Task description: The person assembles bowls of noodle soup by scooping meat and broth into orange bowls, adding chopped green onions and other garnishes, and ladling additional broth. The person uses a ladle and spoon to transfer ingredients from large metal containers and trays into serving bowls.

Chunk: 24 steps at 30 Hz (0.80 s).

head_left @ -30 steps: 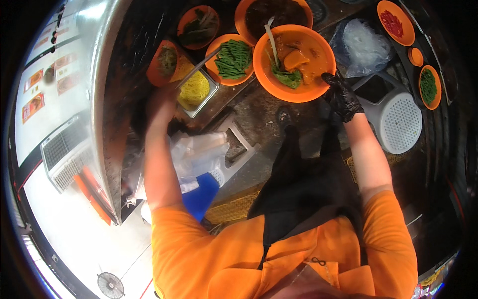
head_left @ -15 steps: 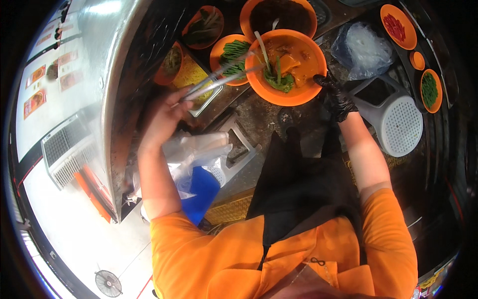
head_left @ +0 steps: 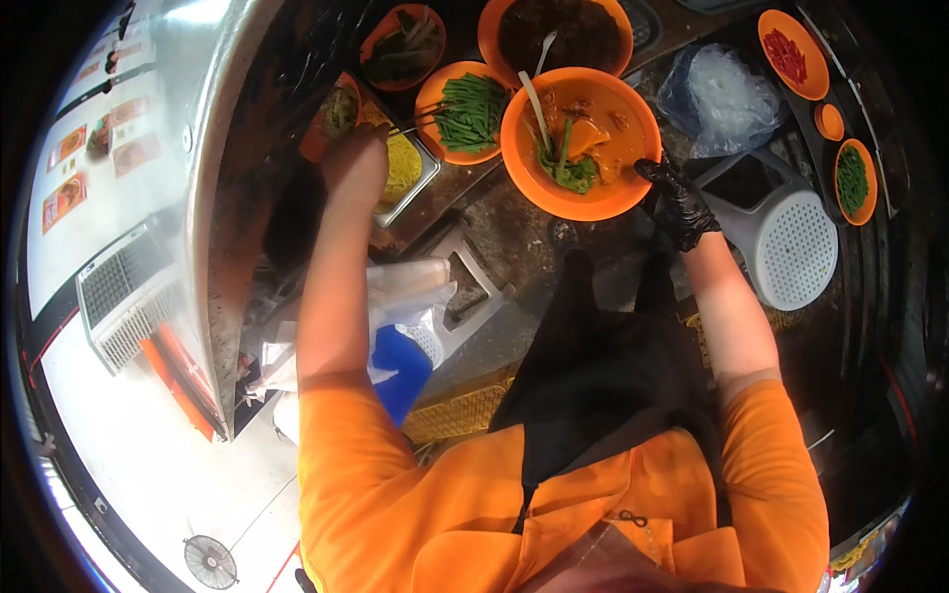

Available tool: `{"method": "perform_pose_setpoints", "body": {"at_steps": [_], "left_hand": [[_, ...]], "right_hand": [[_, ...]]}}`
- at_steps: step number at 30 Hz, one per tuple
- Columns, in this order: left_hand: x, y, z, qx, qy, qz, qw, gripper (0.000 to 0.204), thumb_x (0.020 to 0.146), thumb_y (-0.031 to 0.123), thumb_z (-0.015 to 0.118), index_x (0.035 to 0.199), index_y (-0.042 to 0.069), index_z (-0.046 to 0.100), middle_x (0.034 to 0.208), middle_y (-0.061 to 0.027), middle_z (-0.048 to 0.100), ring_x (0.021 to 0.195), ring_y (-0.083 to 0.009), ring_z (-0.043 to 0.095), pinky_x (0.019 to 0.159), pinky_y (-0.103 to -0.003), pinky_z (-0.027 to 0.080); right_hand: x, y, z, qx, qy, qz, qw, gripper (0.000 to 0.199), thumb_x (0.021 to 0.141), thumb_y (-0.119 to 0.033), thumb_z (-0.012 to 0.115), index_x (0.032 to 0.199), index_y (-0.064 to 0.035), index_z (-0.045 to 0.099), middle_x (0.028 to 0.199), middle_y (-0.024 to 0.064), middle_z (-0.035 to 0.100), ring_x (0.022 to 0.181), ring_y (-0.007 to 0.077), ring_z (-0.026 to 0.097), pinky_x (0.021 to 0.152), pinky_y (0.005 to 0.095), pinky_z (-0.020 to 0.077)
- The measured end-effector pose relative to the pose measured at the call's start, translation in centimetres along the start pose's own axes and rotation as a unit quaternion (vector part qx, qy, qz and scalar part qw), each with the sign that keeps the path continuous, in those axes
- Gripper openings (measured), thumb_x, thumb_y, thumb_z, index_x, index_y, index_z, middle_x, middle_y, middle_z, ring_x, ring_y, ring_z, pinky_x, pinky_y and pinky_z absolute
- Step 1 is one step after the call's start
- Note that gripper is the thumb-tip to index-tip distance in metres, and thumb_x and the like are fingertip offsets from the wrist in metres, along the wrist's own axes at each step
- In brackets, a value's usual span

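My bare left hand (head_left: 356,163) is closed round a pair of metal tongs (head_left: 417,122), whose tips reach the orange bowl (head_left: 427,97) of cut green beans (head_left: 469,112). Whether the tips grip a bean cannot be made out. Wearing a black glove, my right hand (head_left: 682,205) grips the right rim of a large orange bowl (head_left: 568,203). Orange curry (head_left: 605,148) fills it, with green leaves and stalks (head_left: 568,170) inside and a pale-handled utensil (head_left: 534,107) leaning on its left side.
Behind the curry stands an orange bowl (head_left: 491,38) of dark liquid. A metal tray (head_left: 420,186) holds yellow food beside my left hand. On the right are a plastic bag (head_left: 717,99), a grey stool (head_left: 796,247) and orange dishes of red strips (head_left: 784,51) and green pieces (head_left: 852,178).
My left hand and the tongs have moved from beside the curry bowl away to the left and farther off, to the beans. The curry bowl has shifted slightly right and nearer.
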<state>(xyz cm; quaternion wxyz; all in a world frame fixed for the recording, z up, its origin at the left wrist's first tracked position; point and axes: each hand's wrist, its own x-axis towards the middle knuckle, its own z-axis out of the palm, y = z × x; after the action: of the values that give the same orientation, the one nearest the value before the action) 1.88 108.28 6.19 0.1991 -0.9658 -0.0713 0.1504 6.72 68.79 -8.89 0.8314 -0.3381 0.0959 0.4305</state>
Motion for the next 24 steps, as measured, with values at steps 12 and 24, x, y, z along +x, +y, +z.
{"method": "perform_pose_setpoints", "body": {"at_steps": [12,24], "left_hand": [[-4.8,-3.9,-4.4,-0.156,-0.085,-0.115,0.977,0.031,0.093,0.027,0.054,0.122,0.02,0.062,0.108,-0.0157,0.064,0.103,-0.0351,0.059,0.085,-0.042,0.046],[-9.9,1.0,-7.9,-0.417,-0.097,-0.112,0.897,0.033,0.087,0.017,0.066,0.118,0.007,0.065,0.096,-0.0095,0.067,0.088,-0.0149,0.062,0.084,-0.026,0.046]], "right_hand": [[-0.4,-0.3,1.3,0.022,-0.002,-0.03,0.999,0.066,0.084,-0.014,0.07,0.142,-0.0082,0.038,0.131,0.0052,0.052,0.119,0.0168,0.052,0.1,0.0345,0.0449],[-0.1,-0.8,2.5,0.016,0.022,-0.031,0.999,0.065,0.084,-0.014,0.068,0.141,-0.0101,0.04,0.127,0.004,0.056,0.116,0.0169,0.054,0.096,0.034,0.045]]}}
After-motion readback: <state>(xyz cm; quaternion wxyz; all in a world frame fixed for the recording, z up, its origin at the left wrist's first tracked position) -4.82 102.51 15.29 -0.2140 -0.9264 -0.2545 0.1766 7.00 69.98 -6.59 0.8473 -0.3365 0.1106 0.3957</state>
